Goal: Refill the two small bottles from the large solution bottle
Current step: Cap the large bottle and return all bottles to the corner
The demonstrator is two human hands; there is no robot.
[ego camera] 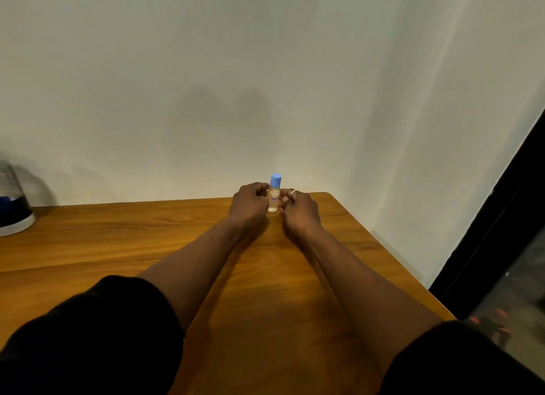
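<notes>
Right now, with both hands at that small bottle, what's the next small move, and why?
Probably steady the small bottle with the left hand and open its blue cap with the right hand. The cap looks on, the bottle stands upright near the far edge of the table, and both hands flank it with curled fingers. No large bottle is in view.

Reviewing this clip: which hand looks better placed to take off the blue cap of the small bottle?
Probably the left hand: its curled fingers sit higher, level with the neck just under the blue cap. The right hand sits lower beside the small bottle, suited to steadying it. Actual contact is unclear.
</notes>
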